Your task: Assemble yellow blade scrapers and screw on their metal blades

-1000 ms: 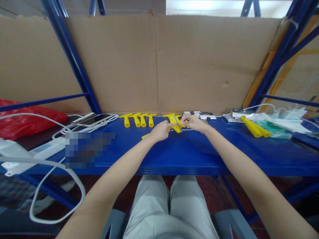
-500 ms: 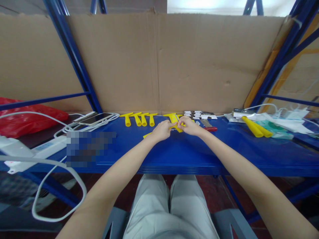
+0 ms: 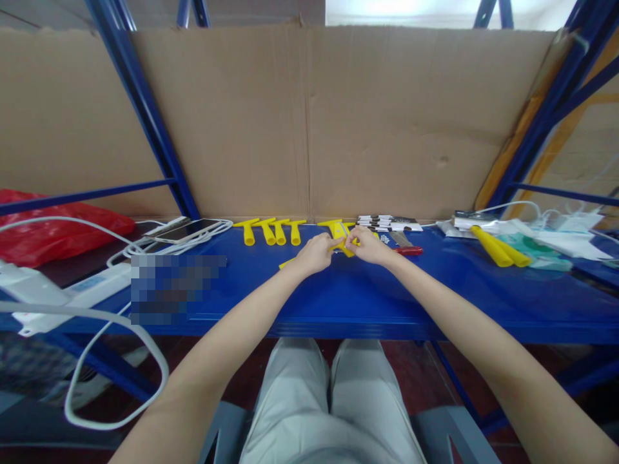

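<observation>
At the middle of the blue table, my left hand is closed around a yellow T-shaped piece, though the fingers cover much of it. A pale, flat strip shows on its face. My right hand meets it from the other side, thumb and fingertips pinched together; whatever they hold is too small to make out. A yellow tip pokes out beside my left wrist. Close to my right hand lie a scraper with a red handle and a stack of black-and-white packets.
Several yellow T-shaped pieces stand left along the cardboard wall. Two yellow tubes lie right, by plastic wrapping. At left are a phone, white cables, a power strip and a red bag.
</observation>
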`<action>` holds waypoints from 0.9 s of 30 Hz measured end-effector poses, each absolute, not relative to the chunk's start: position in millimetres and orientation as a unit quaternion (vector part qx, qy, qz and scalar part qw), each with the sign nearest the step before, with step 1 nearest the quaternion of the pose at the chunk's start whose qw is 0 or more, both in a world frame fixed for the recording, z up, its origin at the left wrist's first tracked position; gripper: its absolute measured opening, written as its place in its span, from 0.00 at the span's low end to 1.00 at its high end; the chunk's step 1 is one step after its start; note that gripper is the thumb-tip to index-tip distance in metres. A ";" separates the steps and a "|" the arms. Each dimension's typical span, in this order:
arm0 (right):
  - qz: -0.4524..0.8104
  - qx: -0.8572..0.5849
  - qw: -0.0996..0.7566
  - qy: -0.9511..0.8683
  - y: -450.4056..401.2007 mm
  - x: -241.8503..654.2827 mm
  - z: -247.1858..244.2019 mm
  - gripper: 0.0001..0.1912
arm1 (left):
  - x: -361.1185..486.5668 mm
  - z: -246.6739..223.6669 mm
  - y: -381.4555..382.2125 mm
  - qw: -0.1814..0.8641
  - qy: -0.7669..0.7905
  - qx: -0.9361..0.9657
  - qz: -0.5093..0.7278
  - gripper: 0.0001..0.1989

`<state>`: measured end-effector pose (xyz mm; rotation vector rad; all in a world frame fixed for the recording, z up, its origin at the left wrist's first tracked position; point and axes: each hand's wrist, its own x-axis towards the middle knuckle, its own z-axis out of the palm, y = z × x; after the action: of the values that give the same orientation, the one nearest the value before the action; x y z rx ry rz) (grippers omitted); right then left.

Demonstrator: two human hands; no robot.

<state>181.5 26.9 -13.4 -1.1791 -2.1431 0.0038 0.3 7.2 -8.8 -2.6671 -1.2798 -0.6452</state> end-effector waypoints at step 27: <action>0.429 -0.512 0.428 -0.609 5.5 171.7 0.7 0.06 | -4.5 -7.8 13.3 0.068 -0.433 -0.869 -0.228 0.23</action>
<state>171.7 5.5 0.7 -1.2795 -1.5204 1.0715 -4.5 13.3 -7.8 -2.6173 -1.3055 -0.6875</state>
